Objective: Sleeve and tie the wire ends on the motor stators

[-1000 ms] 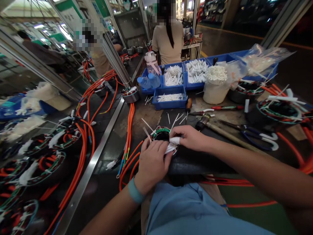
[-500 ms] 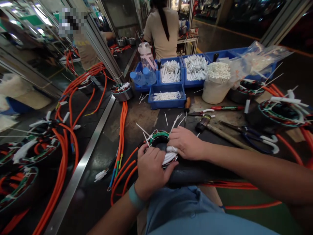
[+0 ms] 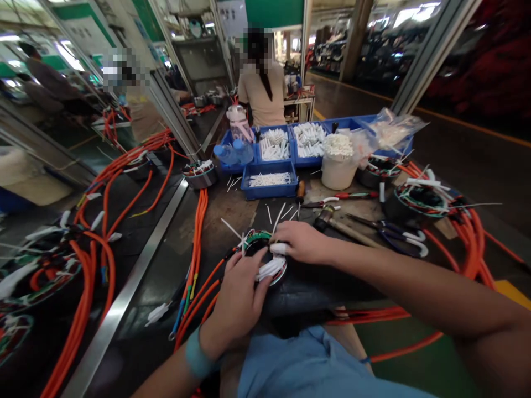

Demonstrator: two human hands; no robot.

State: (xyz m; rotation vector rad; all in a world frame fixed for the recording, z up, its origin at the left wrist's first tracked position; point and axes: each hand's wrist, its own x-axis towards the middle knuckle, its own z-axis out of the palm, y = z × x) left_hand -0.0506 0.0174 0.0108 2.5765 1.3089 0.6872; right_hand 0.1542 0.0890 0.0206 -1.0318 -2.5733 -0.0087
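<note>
A motor stator (image 3: 258,236) with green insulation and wire windings lies on the bench before me. Across its near side runs a bundle of white sleeved wires (image 3: 270,269). My left hand (image 3: 243,284) is closed on that bundle, thumb at the near side and fingers over the top. At the stator's right rim my right hand (image 3: 296,241) has its fingers curled inward; a white wrapping or sleeve (image 3: 279,248) shows at its fingertips, and what they pinch is hidden. Thin white ties (image 3: 234,229) stick up from the far rim. Orange cables (image 3: 203,298) leave on the left.
Behind stand blue bins (image 3: 269,188) of white sleeves and ties, and a white tub (image 3: 338,168). To the right lie a screwdriver (image 3: 300,192), a hammer (image 3: 327,217) and scissors (image 3: 394,235). More stators (image 3: 423,202) with orange cables flank both sides. A co-worker (image 3: 262,88) sits beyond.
The view has tilted up and shifted. My left hand's fingers have stretched further over the stator opening, and my right fingers have shifted slightly at the rim.
</note>
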